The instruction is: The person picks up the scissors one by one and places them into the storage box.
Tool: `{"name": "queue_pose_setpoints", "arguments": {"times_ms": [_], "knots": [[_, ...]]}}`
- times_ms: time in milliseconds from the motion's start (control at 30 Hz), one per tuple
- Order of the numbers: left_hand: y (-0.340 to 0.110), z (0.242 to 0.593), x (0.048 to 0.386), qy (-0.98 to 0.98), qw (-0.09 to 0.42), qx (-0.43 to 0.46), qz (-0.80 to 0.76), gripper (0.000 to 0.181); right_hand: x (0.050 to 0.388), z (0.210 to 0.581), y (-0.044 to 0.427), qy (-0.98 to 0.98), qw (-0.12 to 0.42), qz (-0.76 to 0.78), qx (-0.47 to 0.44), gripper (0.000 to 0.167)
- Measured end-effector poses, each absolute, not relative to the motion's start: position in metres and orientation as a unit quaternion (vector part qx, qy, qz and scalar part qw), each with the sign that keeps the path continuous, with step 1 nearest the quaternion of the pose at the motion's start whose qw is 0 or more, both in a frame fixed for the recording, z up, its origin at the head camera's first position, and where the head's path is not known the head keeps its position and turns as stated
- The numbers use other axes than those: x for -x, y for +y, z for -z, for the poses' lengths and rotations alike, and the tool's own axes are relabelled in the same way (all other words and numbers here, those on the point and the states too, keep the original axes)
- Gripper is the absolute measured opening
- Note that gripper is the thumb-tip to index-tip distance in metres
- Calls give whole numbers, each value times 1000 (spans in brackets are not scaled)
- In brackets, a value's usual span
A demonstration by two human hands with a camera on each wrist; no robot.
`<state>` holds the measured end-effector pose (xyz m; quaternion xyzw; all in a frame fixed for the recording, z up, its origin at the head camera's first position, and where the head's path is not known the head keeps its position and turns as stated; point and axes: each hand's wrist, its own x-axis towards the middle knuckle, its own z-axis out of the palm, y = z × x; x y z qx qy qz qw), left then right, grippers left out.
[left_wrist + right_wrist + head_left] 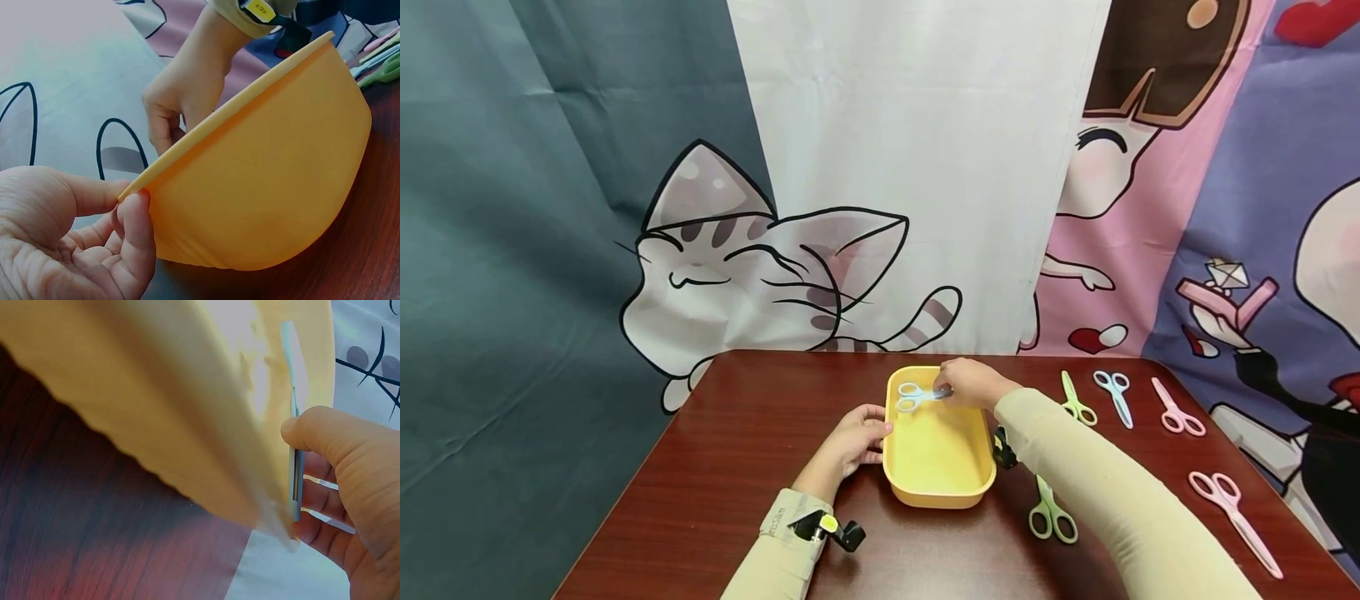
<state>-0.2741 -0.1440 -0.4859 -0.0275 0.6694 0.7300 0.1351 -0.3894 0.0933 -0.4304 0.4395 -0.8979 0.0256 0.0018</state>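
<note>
A yellow rectangular tray [936,467] sits near the middle of the table. My left hand [856,435] pinches its left rim between thumb and fingers, plain in the left wrist view. Inside the tray's far end, my right hand [967,383] holds light blue scissors [912,395] by the blade end, handle loops pointing left. In the right wrist view the scissors [295,456] stand edge-on between thumb and fingers, beside the tray's wall. Whether they touch the tray floor I cannot tell.
Right of the tray lie green scissors [1052,517], partly under my right arm, and another green pair [1077,408]. Farther right are blue scissors [1116,393] and two pink pairs, one far [1177,414], one near [1232,508]. A printed curtain [925,167] hangs behind the table [760,467].
</note>
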Motion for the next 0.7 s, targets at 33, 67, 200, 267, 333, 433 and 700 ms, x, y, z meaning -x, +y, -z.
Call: {"name": "queue_pose_setpoints", "arguments": {"times_ms": [33,67,200,267,333,433,700], "knots": [[-144,486,274,670,135,27,-730,41,390,431,93,-897,-2,-24,-441,6],[-144,485,274,669,135,28,-730,41,390,431,93,-896,-4,-23,-443,6],[-144,485,274,667,135,31,-732,40,391,433,94,-891,-11,-23,-453,6],[-143,485,274,667,134,32,-732,40,391,436,94,-891,-10,-24,-453,6],[-143,485,274,668,134,32,-732,40,392,440,95,-891,-8,-28,-452,6],[-143,485,273,669,133,31,-731,40,393,446,95,-891,1,-31,-452,7],[-144,486,274,668,133,25,-731,41,396,461,95,-888,41,-21,-457,12]]}}
